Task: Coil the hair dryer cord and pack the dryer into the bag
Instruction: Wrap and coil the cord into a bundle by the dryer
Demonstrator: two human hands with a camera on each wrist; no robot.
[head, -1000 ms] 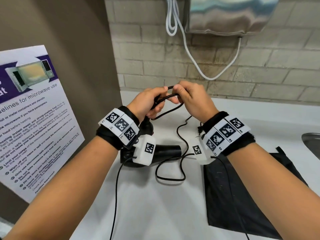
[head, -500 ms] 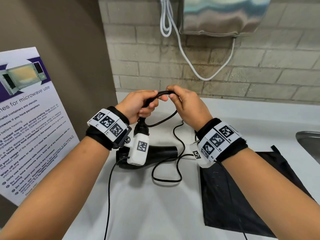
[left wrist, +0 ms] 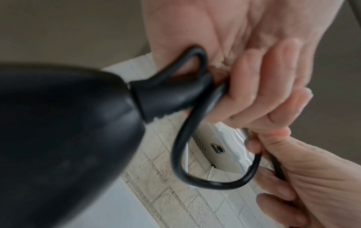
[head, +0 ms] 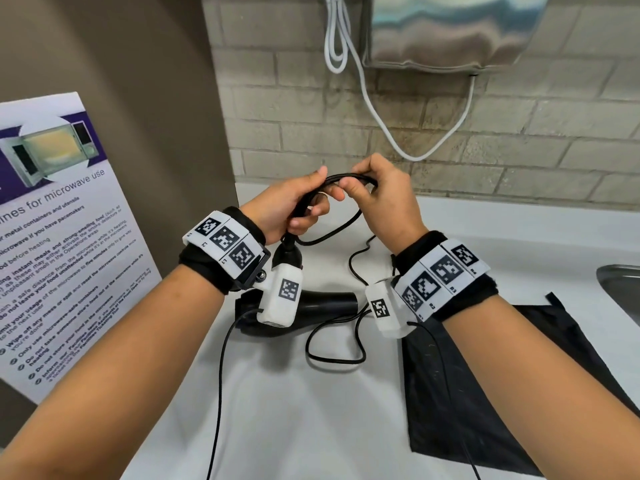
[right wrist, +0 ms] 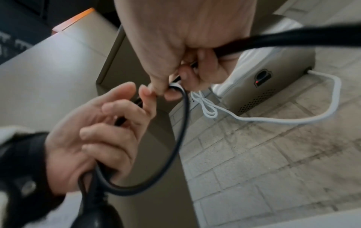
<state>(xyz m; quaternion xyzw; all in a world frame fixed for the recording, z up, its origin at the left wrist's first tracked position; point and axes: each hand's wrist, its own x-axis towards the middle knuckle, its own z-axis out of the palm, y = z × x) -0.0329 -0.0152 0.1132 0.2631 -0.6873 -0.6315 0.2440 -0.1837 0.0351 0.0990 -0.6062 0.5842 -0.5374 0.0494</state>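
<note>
The black hair dryer [head: 322, 303] hangs by its handle end just above the white counter [head: 277, 410], its barrel pointing right. My left hand [head: 294, 206] grips the black cord [head: 346, 178] where it leaves the handle, with folded loops in its curled fingers [left wrist: 259, 86]. My right hand [head: 377, 195] pinches the same cord bundle beside it, thumb and fingers closed on a loop [right wrist: 183, 108]. Loose cord [head: 336, 344] trails down to the counter in a curl. The black bag [head: 485, 375] lies flat on the counter under my right forearm.
A brick wall behind carries a metal hand dryer [head: 450, 29] with a white cable [head: 398, 133] hanging in a loop. A microwave notice [head: 59, 237] leans at the left. A steel sink edge [head: 620, 282] shows at the right.
Both hands have risen a little with the cord. The right hand has laid another fold of cord against the bundle in the left hand, and the loose curl on the counter has shortened.
</note>
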